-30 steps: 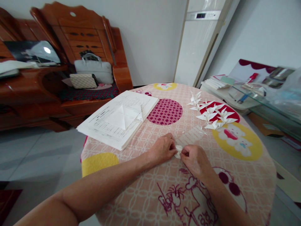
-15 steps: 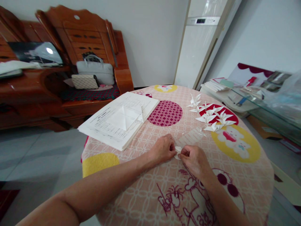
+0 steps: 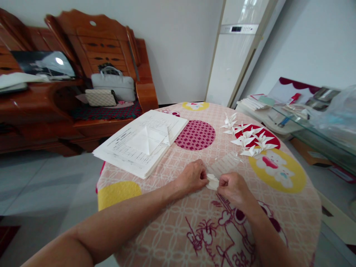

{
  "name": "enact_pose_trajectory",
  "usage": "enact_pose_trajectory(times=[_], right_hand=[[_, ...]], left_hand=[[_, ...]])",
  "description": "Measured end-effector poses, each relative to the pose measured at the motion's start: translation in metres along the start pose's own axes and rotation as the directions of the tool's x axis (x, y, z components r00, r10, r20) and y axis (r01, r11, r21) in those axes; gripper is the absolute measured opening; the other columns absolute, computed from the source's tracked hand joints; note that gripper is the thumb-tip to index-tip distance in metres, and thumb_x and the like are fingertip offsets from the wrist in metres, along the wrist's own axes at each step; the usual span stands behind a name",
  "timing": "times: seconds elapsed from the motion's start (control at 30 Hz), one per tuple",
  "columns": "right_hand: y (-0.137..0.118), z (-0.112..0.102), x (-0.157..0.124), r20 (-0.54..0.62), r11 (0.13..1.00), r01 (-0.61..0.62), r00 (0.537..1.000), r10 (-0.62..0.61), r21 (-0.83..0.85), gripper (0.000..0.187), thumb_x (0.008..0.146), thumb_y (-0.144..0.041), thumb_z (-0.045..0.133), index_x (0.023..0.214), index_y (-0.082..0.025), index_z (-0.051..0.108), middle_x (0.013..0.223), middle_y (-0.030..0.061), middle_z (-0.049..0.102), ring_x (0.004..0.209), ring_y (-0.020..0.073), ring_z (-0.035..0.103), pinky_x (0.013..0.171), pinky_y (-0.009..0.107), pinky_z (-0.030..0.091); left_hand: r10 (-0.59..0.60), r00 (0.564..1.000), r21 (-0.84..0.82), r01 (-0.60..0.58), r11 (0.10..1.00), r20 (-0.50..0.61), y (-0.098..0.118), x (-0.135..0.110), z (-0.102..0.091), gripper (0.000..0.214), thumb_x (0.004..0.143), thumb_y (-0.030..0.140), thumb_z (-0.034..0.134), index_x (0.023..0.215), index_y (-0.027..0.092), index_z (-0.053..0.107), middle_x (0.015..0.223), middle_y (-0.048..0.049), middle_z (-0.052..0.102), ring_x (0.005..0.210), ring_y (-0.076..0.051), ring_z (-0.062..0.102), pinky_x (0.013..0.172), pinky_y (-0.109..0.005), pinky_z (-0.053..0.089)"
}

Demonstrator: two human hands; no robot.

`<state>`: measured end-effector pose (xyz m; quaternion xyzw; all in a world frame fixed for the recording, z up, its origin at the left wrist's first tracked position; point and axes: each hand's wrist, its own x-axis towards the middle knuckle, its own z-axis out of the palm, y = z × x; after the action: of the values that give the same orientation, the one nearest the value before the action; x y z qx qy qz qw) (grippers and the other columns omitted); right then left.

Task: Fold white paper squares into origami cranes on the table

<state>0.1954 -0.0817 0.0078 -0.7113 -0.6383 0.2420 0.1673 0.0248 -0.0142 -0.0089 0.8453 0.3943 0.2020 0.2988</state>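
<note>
Where the two hands are brought close to each other, just right of the lower centre of the frame, a small piece of folded white paper is held between them. Its left end is covered by the fingers of the left hand, which are curled together and closed on that edge. Its right edge is pinched by the fingers of the right hand, thumb and forefinger being pressed together at the lower right corner. The middle of the piece is left exposed in the gap between the two sets of fingertips; whether it is rested flat on the surface or lifted slightly cannot be told. Just above the hands, a pale translucent strip is laid slantwise, with white scraps scattered at its upper right end. At the right of the frame, well apart from the fingers, white paper cranes are grouped partly over a red circle. Left of centre, a stack of printed sheets is seen, topped by a creased white paper.
</note>
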Motion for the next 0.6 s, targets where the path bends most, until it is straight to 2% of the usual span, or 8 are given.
enact_pose_trajectory(times=[0.13,0.23,0.37,0.6], right_hand=[[0.003,-0.001,0.001,0.024,0.995,0.001,1.000,-0.004,0.104,0.013,0.066,-0.022,0.058,0.054,-0.018,0.059,0.049,-0.0025,0.052,0.050,0.0119,0.047,0.049,0.022,0.030],[-0.002,0.001,0.001,-0.020,0.999,-0.033,0.999,0.033,0.029,0.022,0.071,-0.034,0.063,0.056,-0.018,0.060,0.051,-0.0010,0.055,0.052,0.0129,0.048,0.050,0.023,0.030],[-0.011,0.003,0.001,-0.044,0.994,-0.056,0.998,0.052,-0.095,0.024,0.071,-0.034,0.065,0.054,-0.018,0.059,0.051,-0.0008,0.054,0.052,0.0132,0.048,0.052,0.025,0.027],[-0.012,0.002,0.000,-0.039,0.992,-0.089,0.996,0.086,-0.095,0.022,0.071,-0.032,0.065,0.055,-0.018,0.060,0.052,-0.0004,0.055,0.054,0.0130,0.050,0.053,0.025,0.027]], left_hand=[[-0.004,1.000,0.006,0.004,1.000,0.014,0.001,0.000,-0.001,0.008,0.067,0.013,0.063,0.060,0.014,0.060,0.077,-0.0021,0.057,0.070,-0.013,0.054,0.060,-0.023,0.039],[-0.005,1.000,0.015,0.005,1.000,0.013,0.002,0.000,-0.001,0.008,0.067,0.014,0.063,0.059,0.014,0.060,0.077,-0.0022,0.057,0.072,-0.014,0.054,0.062,-0.024,0.040],[-0.007,1.000,0.021,0.007,1.000,0.002,0.003,-0.001,-0.002,0.009,0.067,0.016,0.065,0.059,0.014,0.060,0.077,-0.0024,0.057,0.072,-0.014,0.053,0.063,-0.024,0.039],[0.017,1.000,-0.056,-0.017,0.998,0.008,-0.001,-0.001,-0.008,0.006,0.063,0.008,0.062,0.067,0.013,0.061,0.074,-0.0005,0.056,0.068,-0.011,0.052,0.059,-0.021,0.038]])
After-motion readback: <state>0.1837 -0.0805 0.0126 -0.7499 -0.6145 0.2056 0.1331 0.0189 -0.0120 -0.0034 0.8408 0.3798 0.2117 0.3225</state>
